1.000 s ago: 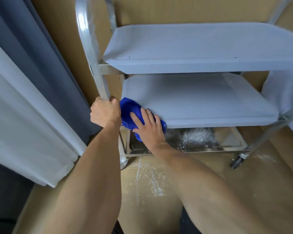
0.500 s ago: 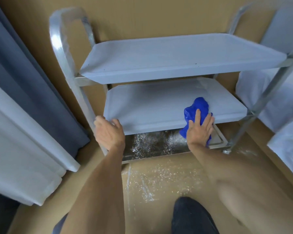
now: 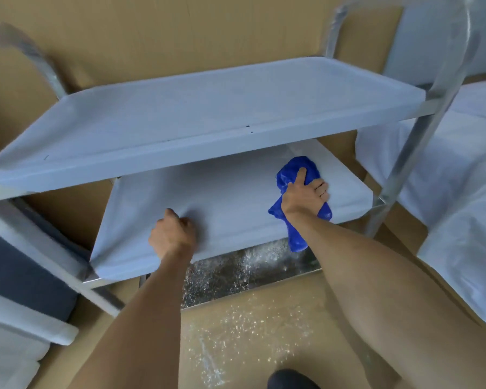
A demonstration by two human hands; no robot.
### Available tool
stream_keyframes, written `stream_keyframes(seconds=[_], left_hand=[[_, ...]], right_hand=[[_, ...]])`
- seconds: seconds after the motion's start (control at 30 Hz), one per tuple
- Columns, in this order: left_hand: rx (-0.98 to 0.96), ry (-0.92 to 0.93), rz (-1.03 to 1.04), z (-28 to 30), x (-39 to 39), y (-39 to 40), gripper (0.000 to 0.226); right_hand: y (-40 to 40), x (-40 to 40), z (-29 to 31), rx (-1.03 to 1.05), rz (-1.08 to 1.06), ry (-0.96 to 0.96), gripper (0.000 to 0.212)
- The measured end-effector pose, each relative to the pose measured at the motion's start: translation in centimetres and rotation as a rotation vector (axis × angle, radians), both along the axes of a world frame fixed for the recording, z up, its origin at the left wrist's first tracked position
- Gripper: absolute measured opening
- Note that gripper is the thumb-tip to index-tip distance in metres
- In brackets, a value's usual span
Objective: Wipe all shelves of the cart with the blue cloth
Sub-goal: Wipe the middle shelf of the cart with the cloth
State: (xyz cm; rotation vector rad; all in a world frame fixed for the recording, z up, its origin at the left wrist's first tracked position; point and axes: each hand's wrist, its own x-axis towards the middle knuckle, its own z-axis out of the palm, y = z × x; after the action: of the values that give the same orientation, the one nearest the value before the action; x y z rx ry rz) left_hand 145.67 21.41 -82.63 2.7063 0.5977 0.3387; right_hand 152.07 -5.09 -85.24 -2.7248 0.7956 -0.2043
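Here, crumpled blue cloth (image 3: 298,175) on smooth shelf (image 3: 222,197)

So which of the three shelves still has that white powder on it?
The bottom shelf, bare shiny metal dusted with white specks. The top shelf and the middle shelf are covered in pale film and look clean.

floor (image 3: 250,346): white specks | curtain (image 3: 17,273): left | white sheet (image 3: 460,206): right
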Motion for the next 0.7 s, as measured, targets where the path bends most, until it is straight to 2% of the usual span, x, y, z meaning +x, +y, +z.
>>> stream_keyframes(seconds=[0.2,0.37,0.47,0.53,0.7], left_hand=[[0.040,-0.018,-0.098,-0.8,7.3,-2.3,0.022],[0.043,-0.074,-0.062,-2.5,10.0,-2.4,0.021],[0.138,-0.028,-0.080,-2.8,10.2,-2.6,0.021],[0.164,-0.009,-0.108,-2.8,10.0,-2.9,0.022],[0.155,-0.035,-0.114,-2.6,9.3,-2.1,0.020]], right_hand=[[-0.4,9.6,-0.2,0.031,-0.067,-0.027,0.066],[-7.3,15.0,-0.7,0.022,-0.171,-0.088,0.060],[-4.1,16.5,-0.7,-0.007,-0.159,-0.100,0.059],[1.8,16.8,-1.0,0.012,-0.029,-0.148,0.055],[16.1,13.0,-0.9,0.033,0.593,-0.207,0.047]])
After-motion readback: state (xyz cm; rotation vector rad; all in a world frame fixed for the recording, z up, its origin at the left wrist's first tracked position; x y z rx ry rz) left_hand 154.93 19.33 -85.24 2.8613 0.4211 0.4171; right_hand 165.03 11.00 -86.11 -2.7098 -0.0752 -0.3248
